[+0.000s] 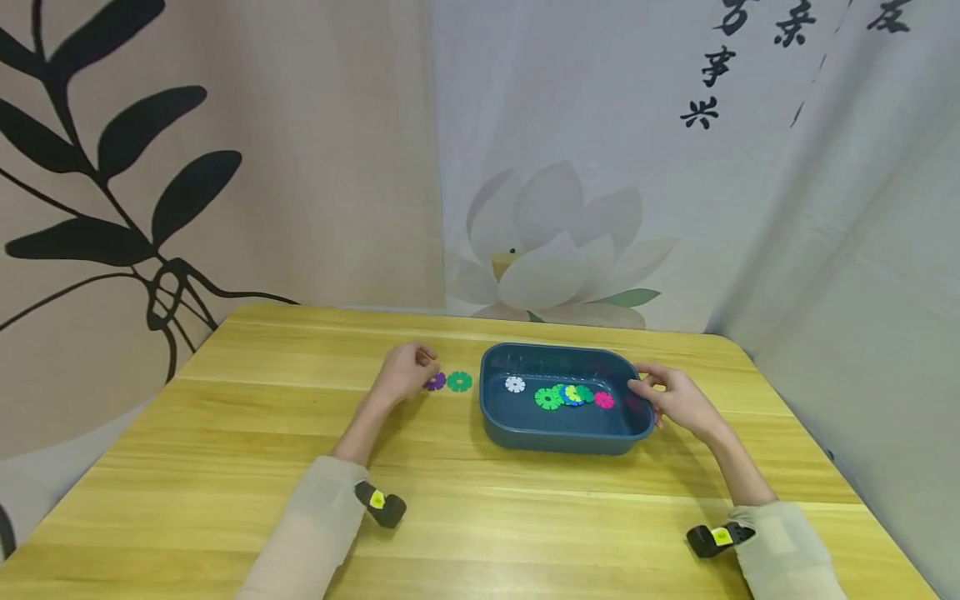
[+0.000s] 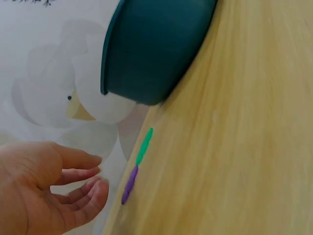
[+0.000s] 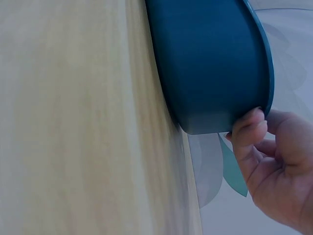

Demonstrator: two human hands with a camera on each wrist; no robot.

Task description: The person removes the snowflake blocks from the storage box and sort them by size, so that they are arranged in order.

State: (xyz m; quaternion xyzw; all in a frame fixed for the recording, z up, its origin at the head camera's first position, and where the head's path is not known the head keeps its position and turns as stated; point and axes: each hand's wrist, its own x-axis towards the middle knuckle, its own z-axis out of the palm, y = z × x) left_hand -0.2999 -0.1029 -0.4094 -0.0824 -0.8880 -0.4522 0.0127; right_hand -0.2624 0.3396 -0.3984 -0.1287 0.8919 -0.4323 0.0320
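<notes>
A dark blue plastic basin (image 1: 566,439) stands on the table. My right hand (image 3: 288,169) grips its right end, with thumb and fingers at the rim. Inside lie a white snowflake disc (image 1: 514,384), a green disc (image 1: 547,399) in an overlapping row with blue and yellow ones, and a pink disc (image 1: 603,400). Left of the basin, a purple snowflake disc (image 2: 129,185) and a green snowflake disc (image 2: 145,147) lie flat, edge to edge. My left hand (image 1: 408,371) hovers beside the purple disc, its fingers loosely bent and holding nothing in the left wrist view.
The wooden table (image 1: 225,492) ends at a back edge just behind the basin. A printed curtain (image 1: 345,167) hangs behind it and another pale curtain (image 1: 862,250) runs along the right side. Each forearm wears a black wrist camera, such as the left one (image 1: 384,506).
</notes>
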